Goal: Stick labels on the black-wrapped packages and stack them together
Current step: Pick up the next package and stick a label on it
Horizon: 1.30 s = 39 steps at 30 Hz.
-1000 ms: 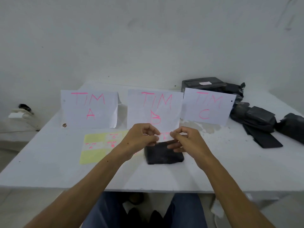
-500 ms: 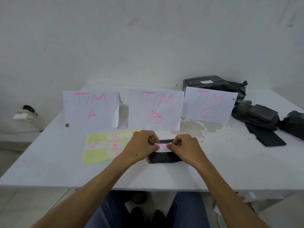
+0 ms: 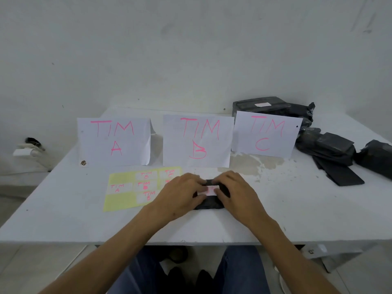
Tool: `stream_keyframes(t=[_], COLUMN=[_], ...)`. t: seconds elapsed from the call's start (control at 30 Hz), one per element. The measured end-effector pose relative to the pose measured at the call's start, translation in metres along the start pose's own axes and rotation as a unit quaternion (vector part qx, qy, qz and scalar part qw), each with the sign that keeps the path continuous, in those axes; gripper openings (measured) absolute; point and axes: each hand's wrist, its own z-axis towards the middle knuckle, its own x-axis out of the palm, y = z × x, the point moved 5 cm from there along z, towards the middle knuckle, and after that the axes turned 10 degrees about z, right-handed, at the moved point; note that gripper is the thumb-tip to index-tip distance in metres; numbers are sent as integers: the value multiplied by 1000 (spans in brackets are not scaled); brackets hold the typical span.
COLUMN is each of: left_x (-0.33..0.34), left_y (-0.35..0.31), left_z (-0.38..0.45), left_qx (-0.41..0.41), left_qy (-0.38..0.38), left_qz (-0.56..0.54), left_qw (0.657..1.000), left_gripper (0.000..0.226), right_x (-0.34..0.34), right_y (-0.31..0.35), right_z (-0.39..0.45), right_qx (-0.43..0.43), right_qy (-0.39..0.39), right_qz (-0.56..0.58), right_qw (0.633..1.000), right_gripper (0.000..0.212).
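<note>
On the white table, before the "TIM B" paper sign, a small black-wrapped package lies under both hands: left hand and right hand press flat fingers on its white label. Uneven pressure could wrinkle it on the soft wrap.

Head view (sole camera): forward-down over table, close.

Both forearms are seen bare to the lower frame edge, with no sleeves, watch or rings made out. The left hand and right hand are ungloved. Dark blue trousers are worn, seen below the bench's near edge.
</note>
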Motion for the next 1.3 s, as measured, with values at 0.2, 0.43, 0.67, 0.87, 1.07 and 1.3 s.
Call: stream_keyframes(t=[0.2, 0.43, 0.67, 0.87, 1.07, 1.3], left_x=[11, 3, -12, -32, -20, 33], left_y=[11, 4, -18, -39, -59, -87], left_z=[-32, -26, -9, 20, 63, 109], left_qx=[-14, -62, -13, 19, -21, 17], left_qy=[29, 6, -101, -188, -176, -51], left_qz=[53, -21, -81, -156, -273, -229], left_qw=[998, 998, 991, 970, 945, 972], left_gripper=[77, 79, 78, 67, 76, 59], right_x=[-9, -13, -40, -64, -108, -162], right_y=[-25, -24, -34, -45, -59, -93], right_z=[-14, -8, -8, -20, -21, -17], right_qx=[-9, 132, 272, 340, 340, 287], right_qy=[-5, 76, -9, -64, -196, -334], right_qz=[4, 99, 354, 580, 648, 749], right_qw=[1000, 983, 894, 737, 653, 495], right_gripper=[27, 65, 53, 24, 19, 25])
